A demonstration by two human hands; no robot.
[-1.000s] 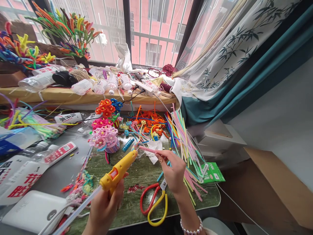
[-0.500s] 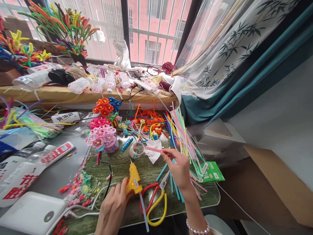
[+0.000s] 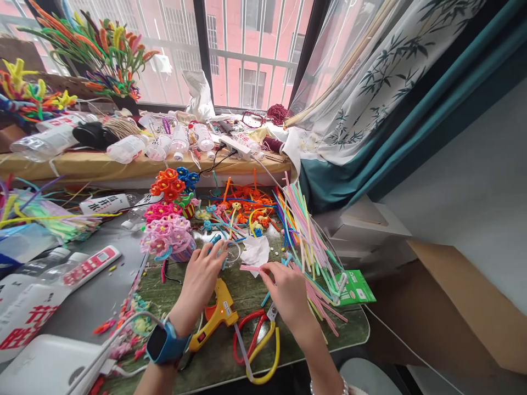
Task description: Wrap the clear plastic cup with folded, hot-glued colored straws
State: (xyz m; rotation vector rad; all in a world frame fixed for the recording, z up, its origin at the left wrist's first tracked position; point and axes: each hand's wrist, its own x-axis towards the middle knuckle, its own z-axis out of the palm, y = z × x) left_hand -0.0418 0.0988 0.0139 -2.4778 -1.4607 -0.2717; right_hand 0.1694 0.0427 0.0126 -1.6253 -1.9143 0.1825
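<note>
Between the fingers of my right hand [image 3: 284,291] is a short pink strip [image 3: 249,268], pointing left over a crumpled white tissue [image 3: 255,251]. My left hand [image 3: 203,277] reaches forward with fingers apart over the small blue tool [image 3: 216,239] and the ring-shaped piece [image 3: 234,253], partly covering both; whether it touches them I cannot tell. Below it lies the yellow glue gun [image 3: 224,304], a glue stick poking out of its back. Red and yellow handled scissors [image 3: 263,334] rest under my right hand.
Pipe-cleaner flowers [image 3: 167,236] stand at the left. Long pastel pipe cleaners [image 3: 307,230] and a green packet [image 3: 356,286] are at the right. A white power bank [image 3: 49,365], cables and bottles [image 3: 68,269] crowd the left side. Behind is a cluttered sill [image 3: 135,167].
My left hand has let go of the glue gun and moved up and forward, bringing a blue watch into view. My right hand has shifted slightly down and left with the pink strip.
</note>
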